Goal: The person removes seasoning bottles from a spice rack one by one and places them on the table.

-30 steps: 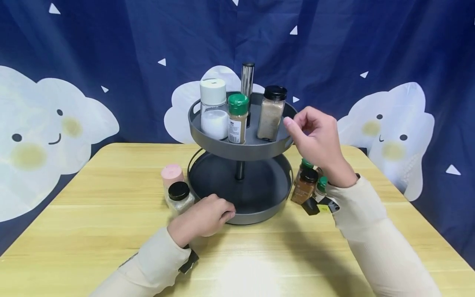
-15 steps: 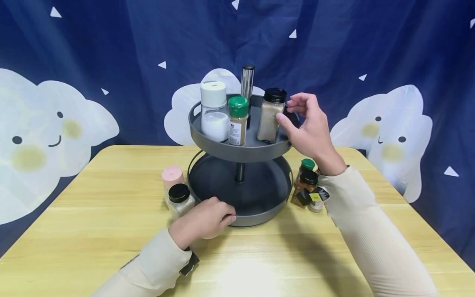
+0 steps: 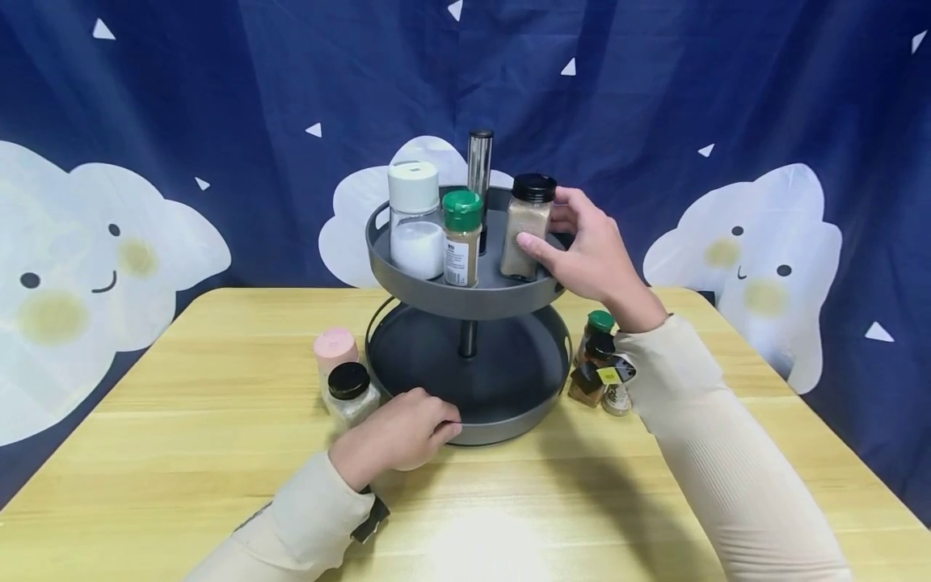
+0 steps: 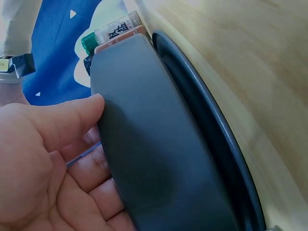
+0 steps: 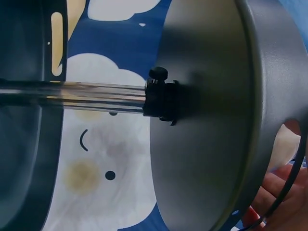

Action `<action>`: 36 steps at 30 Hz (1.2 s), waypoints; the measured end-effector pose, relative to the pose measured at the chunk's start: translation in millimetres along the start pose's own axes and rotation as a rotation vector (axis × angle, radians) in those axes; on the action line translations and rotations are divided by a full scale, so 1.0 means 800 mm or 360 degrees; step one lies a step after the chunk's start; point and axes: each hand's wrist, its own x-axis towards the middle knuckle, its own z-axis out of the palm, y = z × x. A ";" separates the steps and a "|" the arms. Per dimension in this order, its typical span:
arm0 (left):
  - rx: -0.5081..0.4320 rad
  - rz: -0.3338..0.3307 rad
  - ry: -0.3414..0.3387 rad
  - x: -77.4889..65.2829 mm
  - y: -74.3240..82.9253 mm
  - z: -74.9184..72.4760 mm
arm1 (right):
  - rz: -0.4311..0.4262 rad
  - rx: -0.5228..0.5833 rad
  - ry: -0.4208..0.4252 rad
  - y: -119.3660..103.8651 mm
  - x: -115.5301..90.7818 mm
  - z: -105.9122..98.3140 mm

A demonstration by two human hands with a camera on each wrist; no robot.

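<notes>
A two-tier dark grey rotating spice rack has an upper tray [image 3: 465, 303] and a lower tray [image 3: 502, 432] on one metal post [image 3: 480, 162]. My right hand [image 3: 592, 255] holds a square spice jar [image 3: 525, 242] with a black lid and beige powder, upright at the upper tray's right side. Its thumb lies on the jar's front and the fingers pass behind. In the right wrist view the tray hides the jar and part of the hand. My left hand [image 3: 403, 428] grips the lower tray's front rim, thumb against the outer wall [image 4: 139, 130].
On the upper tray stand a white-capped shaker [image 3: 416, 222] and a green-capped spice bottle [image 3: 461, 238]. Left of the rack are a pink-lidded container [image 3: 335, 347] and a black-lidded jar [image 3: 351, 396]. Several spice bottles, one green-capped [image 3: 600, 323], cluster at the right under my right forearm.
My right hand has moved left from beside the upper tray, opened its fingers and closed them round the black-lidded spice jar. The left hand stays on the lower rim.
</notes>
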 end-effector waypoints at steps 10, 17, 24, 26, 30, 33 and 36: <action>0.0030 -0.0002 -0.0001 0.001 -0.002 0.002 | 0.0023 0.0123 0.0060 0.001 0.002 0.000; 0.0018 0.0011 0.0006 0.001 -0.002 0.004 | 0.0023 0.0114 0.0094 0.004 0.000 0.002; 0.0004 -0.0006 -0.0010 -0.001 -0.002 0.006 | 0.0010 0.0108 0.0085 0.006 0.000 0.004; 0.0009 0.0000 0.0005 0.000 -0.003 0.006 | -0.0003 0.0111 0.0098 0.005 0.000 0.003; 0.0007 0.0018 0.0010 0.003 -0.004 0.007 | -0.0008 0.0117 0.0108 0.003 0.000 0.001; 0.0007 0.0018 0.0001 0.003 -0.004 0.008 | -0.0005 0.0121 0.0118 0.002 -0.001 0.000; 0.0008 0.0015 -0.0003 0.004 -0.004 0.008 | 0.0000 0.0123 0.0139 0.001 -0.001 -0.001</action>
